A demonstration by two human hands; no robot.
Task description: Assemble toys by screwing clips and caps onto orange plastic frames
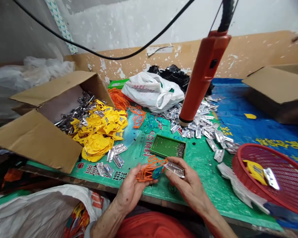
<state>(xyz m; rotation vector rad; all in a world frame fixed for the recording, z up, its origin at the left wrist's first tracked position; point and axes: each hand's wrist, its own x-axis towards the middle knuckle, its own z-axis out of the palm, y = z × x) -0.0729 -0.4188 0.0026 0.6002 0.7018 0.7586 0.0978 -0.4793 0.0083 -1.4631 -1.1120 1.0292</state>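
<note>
Head view: the left hand (pixel 129 191) pinched an orange openwork plastic frame (pixel 146 172); the right hand (pixel 190 182) gripped a flat metallic silver piece (pixel 175 169). A slack grip risked dropping it by the green gridded plastic tray (pixel 161 146) ahead.

The plate (pixel 175 169) looks like glossy metal, the orange frame (pixel 145 173) smooth plastic.

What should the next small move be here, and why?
I'd probably ease the metal plate onto the orange plastic piece and line them up: the left hand holds the orange piece, the right hand holds the plate, and the two sit close together. The hanging red tool can likely wait, since neither hand is on it.
</note>
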